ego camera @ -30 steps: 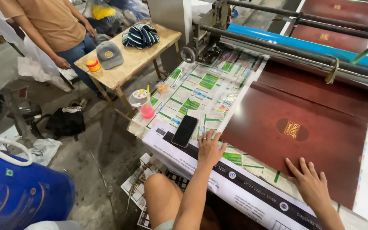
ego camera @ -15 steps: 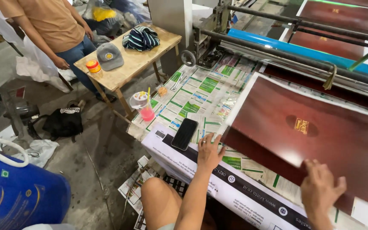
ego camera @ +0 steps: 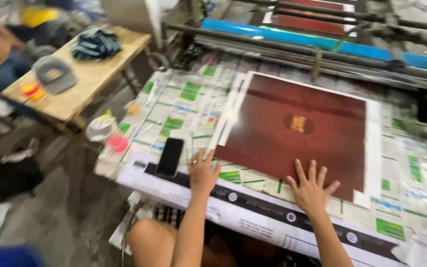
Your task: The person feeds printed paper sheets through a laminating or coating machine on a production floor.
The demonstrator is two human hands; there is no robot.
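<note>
The dark red printed sheet point(ego camera: 297, 131) has come down: half a second ago its near edge was lifted in the right hand, tilted up off the bench, and now it lies flat on the paper-covered worktable point(ego camera: 184, 106), squared up with a white margin showing along its far and right sides. The view has also swung left and blurred a little.

Nearest, the person's bare knee shows under the table edge. Just above it, the left hand point(ego camera: 202, 173) rests palm down at the sheet's near left corner, fingers loosely spread and holding nothing, fingertips touching the sheet's edge. The right hand point(ego camera: 312, 187) lies flat with fingers fanned wide, pressing on the near edge of the sheet, gripping nothing. So the lift is over and the sheet is being seated and steadied in place.

Just left of the left hand a black phone point(ego camera: 169, 156) lies on the table. Further left, at the table's corner, stand a clear plastic cup point(ego camera: 100, 128) and a pink lid point(ego camera: 118, 143). Beyond, a wooden side table point(ego camera: 100, 74) carries a grey cap point(ego camera: 54, 74) and a folded striped cloth point(ego camera: 96, 43); another person's sleeve shows at the far left. Farthest back, the machine's blue roller point(ego camera: 322, 43) runs across, with another dark red sheet behind it.
</note>
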